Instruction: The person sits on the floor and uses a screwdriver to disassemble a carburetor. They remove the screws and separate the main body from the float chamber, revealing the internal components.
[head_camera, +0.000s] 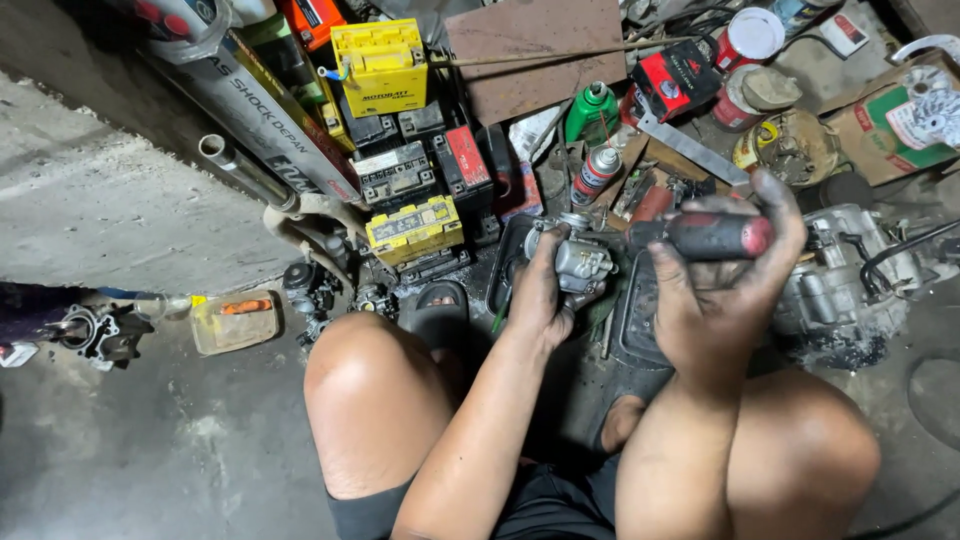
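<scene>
My left hand (540, 295) grips a small metal carburetor (583, 258) and holds it up between my knees. My right hand (718, 290), black with grease, is closed around the dark red-ended handle of a screwdriver (708, 236). The handle lies sideways with its working end against the carburetor; the tip itself is hidden. Both hands hover above a black tray (640, 320) on the floor, and I squat with bare knees on either side.
Several yellow and black motorcycle batteries (412, 230) are stacked at the back. An engine block (850, 270) sits to the right. Spray cans (596, 172), a green bottle (592, 108), tins and boxes crowd the rear. A small plastic tub (235, 320) and an engine part (100, 335) lie left.
</scene>
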